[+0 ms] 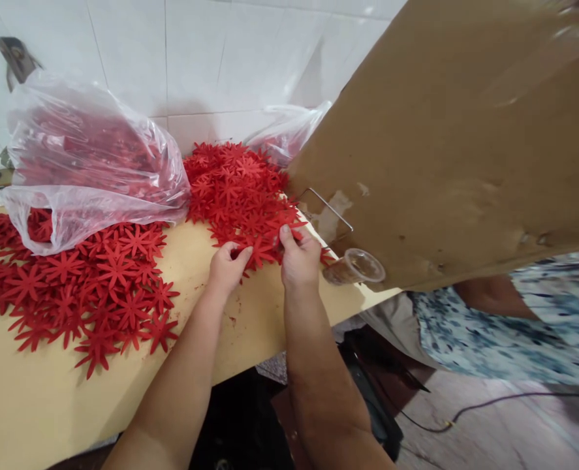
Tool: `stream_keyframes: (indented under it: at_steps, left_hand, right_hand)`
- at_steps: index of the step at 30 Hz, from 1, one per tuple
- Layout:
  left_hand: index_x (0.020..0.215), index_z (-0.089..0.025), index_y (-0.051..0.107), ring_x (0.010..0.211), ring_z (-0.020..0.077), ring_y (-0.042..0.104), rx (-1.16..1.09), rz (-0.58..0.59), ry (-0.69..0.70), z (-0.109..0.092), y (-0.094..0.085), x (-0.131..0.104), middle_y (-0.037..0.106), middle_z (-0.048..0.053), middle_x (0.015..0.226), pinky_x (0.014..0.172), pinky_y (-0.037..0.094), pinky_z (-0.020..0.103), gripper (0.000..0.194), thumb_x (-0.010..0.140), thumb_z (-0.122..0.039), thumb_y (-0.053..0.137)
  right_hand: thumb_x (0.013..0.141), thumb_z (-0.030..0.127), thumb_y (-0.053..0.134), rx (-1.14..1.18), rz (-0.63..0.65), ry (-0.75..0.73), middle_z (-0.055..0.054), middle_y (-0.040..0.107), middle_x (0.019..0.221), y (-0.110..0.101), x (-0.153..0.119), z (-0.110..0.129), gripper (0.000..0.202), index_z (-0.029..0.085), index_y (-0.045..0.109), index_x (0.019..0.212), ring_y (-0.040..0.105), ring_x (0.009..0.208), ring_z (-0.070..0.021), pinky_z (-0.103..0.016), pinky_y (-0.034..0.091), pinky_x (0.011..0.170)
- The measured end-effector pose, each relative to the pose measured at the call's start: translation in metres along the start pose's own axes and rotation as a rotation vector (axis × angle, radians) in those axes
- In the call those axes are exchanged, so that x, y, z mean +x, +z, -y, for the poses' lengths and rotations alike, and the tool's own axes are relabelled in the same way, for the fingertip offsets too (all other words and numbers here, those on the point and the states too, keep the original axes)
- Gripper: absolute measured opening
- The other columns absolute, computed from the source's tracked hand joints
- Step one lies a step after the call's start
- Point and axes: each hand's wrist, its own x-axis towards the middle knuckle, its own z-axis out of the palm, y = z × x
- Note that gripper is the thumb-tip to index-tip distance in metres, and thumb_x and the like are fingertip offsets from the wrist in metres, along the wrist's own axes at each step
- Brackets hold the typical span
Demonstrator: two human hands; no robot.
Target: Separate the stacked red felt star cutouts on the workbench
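My left hand (229, 264) is closed in a pinch at the near edge of a heap of red star-shaped flower pieces (240, 189); what its fingertips hold, if anything, is too small to make out. To its right, my right hand (299, 256) has its thumb and fingers pressed together on a red flower piece (294, 224) at the heap's right side. A second pile of red flower pieces (115, 267) lies spread over the left part of the table, with a clear plastic bag (98, 156) full of red pieces resting on it.
A large brown board (446, 143) stands at the right, with a bent metal wire (331, 210) in front. A clear plastic cup (355, 267) is near my right hand. Another bag (289, 137) sits by the tiled wall (196, 59). A person's patterned clothing (465, 326) shows beyond the board.
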Motion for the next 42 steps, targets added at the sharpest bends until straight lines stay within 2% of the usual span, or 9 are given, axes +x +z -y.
stream_keyframes:
  at_steps: [3, 8, 16, 23, 29, 33, 36, 39, 42]
  left_hand:
    - [0.062, -0.016, 0.049, 0.054, 0.0068, 0.039, -0.017, -0.031, -0.009, -0.002, 0.000, 0.001, 0.046, -0.004, 0.056, 0.056, 0.032, 0.021, 0.018, 0.067, -0.031, 0.057]
    - [0.061, -0.016, 0.049, 0.053, 0.0065, 0.038, -0.055, -0.044, -0.005, -0.002, 0.000, 0.001, 0.045, -0.004, 0.055, 0.055, 0.031, 0.021, 0.017, 0.066, -0.029, 0.059]
    - [0.060, -0.016, 0.049, 0.049, 0.0054, 0.038, -0.121, -0.055, -0.021, -0.006, -0.001, 0.001, 0.045, -0.006, 0.051, 0.053, 0.031, 0.021, 0.013, 0.062, -0.023, 0.060]
    - [0.065, -0.015, 0.057, 0.058, 0.0066, 0.048, -0.295, 0.083, -0.001, -0.012, 0.001, -0.001, 0.057, -0.002, 0.062, 0.061, 0.039, 0.021, 0.020, 0.056, -0.030, 0.066]
    - [0.064, -0.014, 0.056, 0.055, 0.0062, 0.047, -0.240, -0.151, -0.024, -0.007, -0.005, 0.006, 0.054, -0.003, 0.057, 0.058, 0.038, 0.021, 0.017, 0.057, -0.027, 0.065]
    - [0.064, -0.014, 0.056, 0.054, 0.0061, 0.046, -0.206, -0.196, -0.026, -0.005, -0.007, 0.007, 0.053, -0.003, 0.057, 0.059, 0.038, 0.021, 0.014, 0.059, -0.024, 0.064]
    - [0.066, -0.014, 0.057, 0.053, 0.0056, 0.044, -0.199, -0.158, -0.021, -0.005, -0.007, 0.006, 0.051, -0.004, 0.056, 0.059, 0.037, 0.021, 0.013, 0.061, -0.024, 0.063]
    - [0.067, -0.014, 0.057, 0.053, 0.0054, 0.044, -0.207, -0.122, -0.003, -0.006, -0.006, 0.006, 0.051, -0.004, 0.056, 0.058, 0.037, 0.021, 0.013, 0.061, -0.025, 0.063]
    - [0.067, -0.014, 0.057, 0.054, 0.0056, 0.045, -0.216, -0.106, 0.010, -0.006, -0.006, 0.006, 0.052, -0.004, 0.057, 0.059, 0.037, 0.021, 0.014, 0.061, -0.025, 0.064]
  right_hand:
    - [0.066, 0.048, 0.058, -0.066, 0.017, -0.031, 0.006, 0.042, 0.050, -0.003, 0.001, 0.001, 0.032, 0.019, 0.047, 0.058, 0.037, 0.046, -0.0072, -0.024, 0.036, 0.051]
    - [0.073, 0.050, 0.049, -0.134, 0.015, -0.004, 0.002, 0.050, 0.054, -0.005, 0.002, -0.010, 0.032, 0.019, 0.054, 0.067, 0.046, 0.052, -0.0111, -0.026, 0.041, 0.053]
    - [0.054, 0.036, 0.070, 0.105, 0.052, 0.113, 0.001, 0.062, 0.073, -0.007, 0.007, -0.013, 0.028, 0.018, 0.055, 0.071, 0.057, 0.066, -0.0124, -0.032, 0.047, 0.070]
    - [0.046, 0.035, 0.075, 0.077, 0.258, 0.182, 0.004, 0.058, 0.058, 0.000, -0.008, -0.003, 0.032, 0.019, 0.049, 0.058, 0.053, 0.055, -0.0096, -0.027, 0.046, 0.059]
    - [0.047, 0.042, 0.073, -0.028, 0.366, 0.267, 0.004, 0.056, 0.053, -0.005, -0.008, 0.000, 0.032, 0.018, 0.054, 0.058, 0.048, 0.047, -0.0082, -0.023, 0.041, 0.047]
    - [0.054, 0.048, 0.067, -0.110, 0.229, 0.227, 0.005, 0.049, 0.047, -0.015, 0.003, -0.008, 0.033, 0.019, 0.052, 0.054, 0.043, 0.043, -0.0082, -0.024, 0.039, 0.045]
    - [0.059, 0.050, 0.062, -0.257, 0.104, 0.097, 0.000, 0.058, 0.062, -0.019, 0.014, -0.013, 0.033, 0.018, 0.057, 0.068, 0.053, 0.058, -0.0132, -0.032, 0.046, 0.062]
    - [0.060, 0.050, 0.062, -0.389, 0.034, -0.084, -0.009, 0.060, 0.102, -0.018, 0.016, -0.010, 0.048, 0.017, 0.057, 0.096, 0.053, 0.097, -0.0207, -0.039, 0.039, 0.088]
    - [0.066, 0.056, 0.054, -0.330, 0.178, -0.032, -0.009, 0.061, 0.100, -0.012, 0.006, 0.000, 0.046, 0.017, 0.060, 0.090, 0.054, 0.096, -0.0198, -0.038, 0.040, 0.087]
